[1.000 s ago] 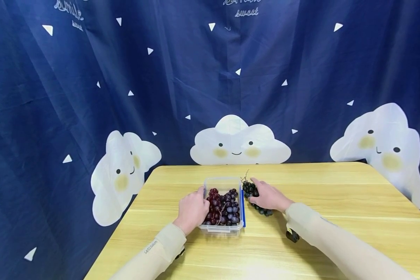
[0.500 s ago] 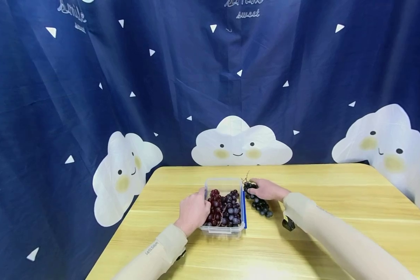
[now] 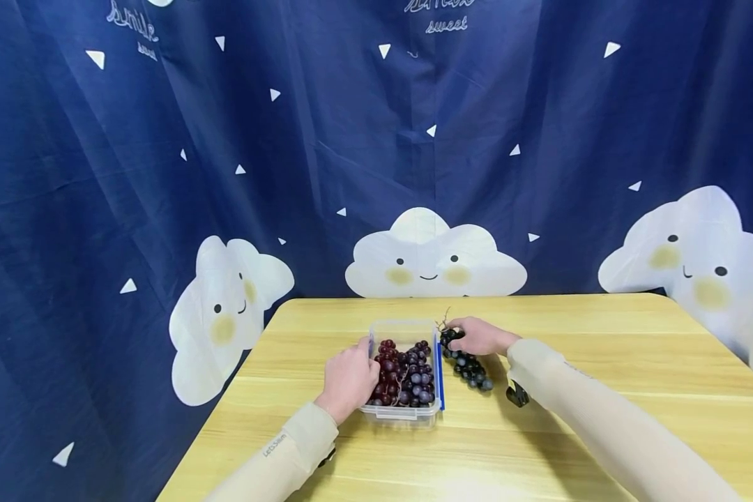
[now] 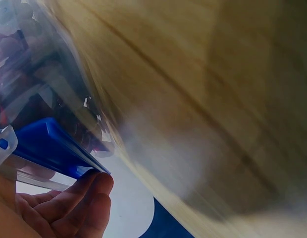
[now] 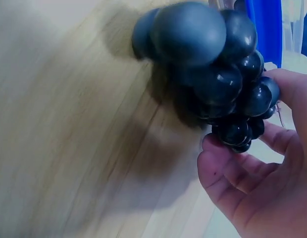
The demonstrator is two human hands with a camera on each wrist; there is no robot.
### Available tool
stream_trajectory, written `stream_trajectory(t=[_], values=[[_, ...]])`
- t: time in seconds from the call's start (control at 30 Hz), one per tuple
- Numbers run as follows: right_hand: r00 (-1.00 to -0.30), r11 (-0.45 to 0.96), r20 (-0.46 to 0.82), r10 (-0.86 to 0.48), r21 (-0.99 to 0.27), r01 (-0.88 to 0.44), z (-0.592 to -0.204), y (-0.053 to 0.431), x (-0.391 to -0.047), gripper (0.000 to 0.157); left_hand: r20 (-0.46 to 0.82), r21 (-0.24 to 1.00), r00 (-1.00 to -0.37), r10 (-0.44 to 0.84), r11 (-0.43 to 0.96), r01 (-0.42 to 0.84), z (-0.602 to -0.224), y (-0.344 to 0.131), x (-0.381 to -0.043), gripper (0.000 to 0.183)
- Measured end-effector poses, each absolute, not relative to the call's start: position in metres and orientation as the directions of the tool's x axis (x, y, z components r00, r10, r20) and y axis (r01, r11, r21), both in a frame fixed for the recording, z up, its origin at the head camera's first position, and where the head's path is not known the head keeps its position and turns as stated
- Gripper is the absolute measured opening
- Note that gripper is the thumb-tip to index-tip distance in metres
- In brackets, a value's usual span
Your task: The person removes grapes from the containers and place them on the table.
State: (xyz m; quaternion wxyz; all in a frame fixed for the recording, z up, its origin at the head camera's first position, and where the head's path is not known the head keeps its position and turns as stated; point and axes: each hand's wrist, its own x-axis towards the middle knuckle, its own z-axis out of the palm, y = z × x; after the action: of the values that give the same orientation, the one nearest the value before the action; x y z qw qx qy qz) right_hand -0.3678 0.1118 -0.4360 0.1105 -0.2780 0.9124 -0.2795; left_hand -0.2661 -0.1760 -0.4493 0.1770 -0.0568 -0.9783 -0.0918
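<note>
A clear plastic container (image 3: 397,413) stands on the table with a bunch of red grapes (image 3: 387,368) on its left side and dark purple grapes (image 3: 419,380) on its right. My left hand (image 3: 351,376) grips the container's left wall; in the left wrist view its curled fingers (image 4: 96,198) meet a blue clip flap (image 4: 49,148). Just right of the container, my right hand (image 3: 482,337) holds a bunch of black grapes (image 3: 473,373) near its stem end. The right wrist view shows thumb and fingers around the small grapes (image 5: 232,131) there.
A second blue clip flap (image 3: 441,376) hangs along the container's right side, close to the black grapes. The wooden table (image 3: 590,348) reaches back to a dark blue curtain (image 3: 477,104) with white clouds.
My right hand has shifted slightly up toward the stem end of the black grapes, uncovering more of the bunch's lower part. The left hand and container stay put; the head view drifts slightly.
</note>
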Motion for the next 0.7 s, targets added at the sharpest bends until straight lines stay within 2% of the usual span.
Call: stream_trajectory(t=[0.27, 0.47, 0.7], values=[[-0.879, 0.746, -0.012, -0.477, -0.535, -0.397, -0.437, 0.113, -0.368, 0.035, 0.359, 0.151, -0.93, 0.081, 0.978, 0.143, -0.452, -0.177, -0.267, 0.044], [-0.924, 0.797, -0.016, -0.382, -0.512, -0.321, -0.439, 0.117, -0.365, 0.041, 0.361, 0.16, -0.929, 0.077, 0.977, 0.144, -0.452, -0.177, -0.268, 0.045], [-0.932, 0.806, 0.016, -0.362, -0.498, -0.321, -0.437, 0.125, -0.352, 0.055, 0.368, 0.165, -0.927, 0.077, 0.975, 0.147, -0.449, -0.176, -0.268, 0.042]])
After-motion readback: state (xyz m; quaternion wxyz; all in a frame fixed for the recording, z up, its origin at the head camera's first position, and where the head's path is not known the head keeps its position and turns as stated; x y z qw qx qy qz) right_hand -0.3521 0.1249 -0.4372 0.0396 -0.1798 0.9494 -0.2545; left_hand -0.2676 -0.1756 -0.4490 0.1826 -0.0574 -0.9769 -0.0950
